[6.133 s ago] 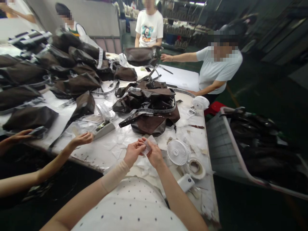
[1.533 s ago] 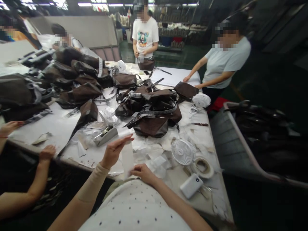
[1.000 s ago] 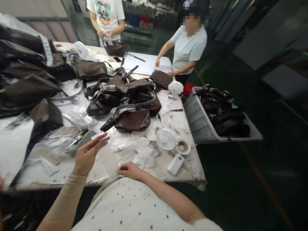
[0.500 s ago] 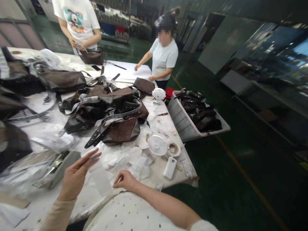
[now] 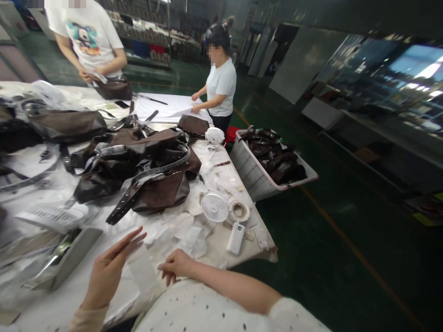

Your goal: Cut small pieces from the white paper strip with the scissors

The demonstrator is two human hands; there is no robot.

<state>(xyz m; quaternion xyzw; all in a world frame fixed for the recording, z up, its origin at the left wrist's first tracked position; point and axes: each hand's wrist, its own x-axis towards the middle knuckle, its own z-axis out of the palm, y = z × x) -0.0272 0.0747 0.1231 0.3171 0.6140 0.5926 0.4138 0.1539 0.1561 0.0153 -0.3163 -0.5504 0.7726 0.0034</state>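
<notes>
Left of the roll [image 5: 247, 212] and lower, a pale sheet [image 5: 142, 269] is seen between two hands. The left hand [image 5: 107, 267] is held with fingers nearly straight and close together; whether the sheet is pinched there can't be told. At the right hand [image 5: 178, 266], thumb and forefinger are bunched near the sheet's edge, though a hold can't be made out. A fan [image 5: 215, 207] is placed just left of the roll, bags [image 5: 161, 193] are heaped further left, and a bin [image 5: 251, 175] is loaded beyond it.
</notes>
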